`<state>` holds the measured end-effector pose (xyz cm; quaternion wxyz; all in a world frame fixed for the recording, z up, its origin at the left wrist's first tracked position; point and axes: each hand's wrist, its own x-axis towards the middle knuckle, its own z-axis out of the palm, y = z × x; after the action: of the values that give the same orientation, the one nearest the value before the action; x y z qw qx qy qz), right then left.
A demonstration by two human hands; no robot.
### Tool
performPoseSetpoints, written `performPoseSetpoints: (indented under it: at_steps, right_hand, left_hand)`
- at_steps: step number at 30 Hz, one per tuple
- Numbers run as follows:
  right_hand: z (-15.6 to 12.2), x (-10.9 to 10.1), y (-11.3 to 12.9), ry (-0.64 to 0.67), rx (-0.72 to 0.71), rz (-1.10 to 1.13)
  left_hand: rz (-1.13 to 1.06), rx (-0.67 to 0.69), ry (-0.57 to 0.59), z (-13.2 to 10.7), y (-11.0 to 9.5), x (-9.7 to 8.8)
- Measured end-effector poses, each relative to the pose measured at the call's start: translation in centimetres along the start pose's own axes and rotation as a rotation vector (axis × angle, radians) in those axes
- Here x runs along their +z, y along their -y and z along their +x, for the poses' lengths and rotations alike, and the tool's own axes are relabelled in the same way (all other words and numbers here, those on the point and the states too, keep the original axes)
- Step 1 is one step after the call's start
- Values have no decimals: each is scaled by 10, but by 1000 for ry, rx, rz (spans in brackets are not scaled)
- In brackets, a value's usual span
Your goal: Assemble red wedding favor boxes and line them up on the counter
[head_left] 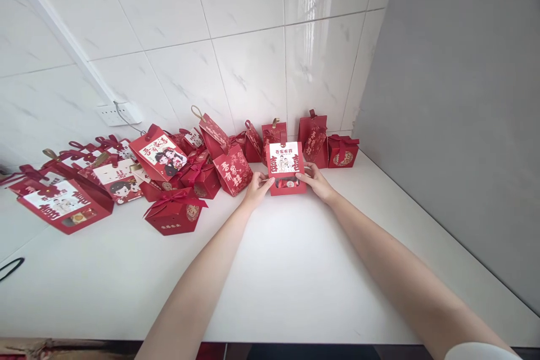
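Note:
Upright between my hands is a red gift box [286, 166] with a white printed front, a ribbon loop on top and a small window showing wrapped candy. My left hand [258, 187] grips its left side, thumb on the front. On the opposite side my right hand [316, 181] holds it the same way, fingers behind the edge. Close behind it stand a red box with a gold ribbon [274, 129] and a taller red box [313, 138]. Left of my left hand leans a red box with gold lettering [233, 170].
Several more red boxes crowd the left, among them a ribbon-tied box [175, 214] and a windowed box [67, 205]. At the right back sits a bow-topped box [343, 150]. A tiled wall [248, 67] and grey panel [455, 95] bound the white table [304, 281].

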<state>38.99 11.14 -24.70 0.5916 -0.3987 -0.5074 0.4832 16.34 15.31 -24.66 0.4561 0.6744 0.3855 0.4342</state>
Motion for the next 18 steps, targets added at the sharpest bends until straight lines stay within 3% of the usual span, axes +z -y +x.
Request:
performPoseSetpoints:
  at_steps: [3,7,10,14,18]
  right_hand:
    - [3,-7,-5,26,25,-53]
    - [1,-11,2,294,63,-112]
    - [-1,-12,8,401,48,-126]
    - [0,-14,8,423,57,-89]
    - [3,-15,2,342,97,-64]
  left_hand:
    - [124,29,88,0,-1,-2]
    - [113,84,116,1,-1,-3]
    - [88,63,104,3,0,-3]
    - [118,42,92,4,0,-5]
    - [126,20,188,4,2,-8]
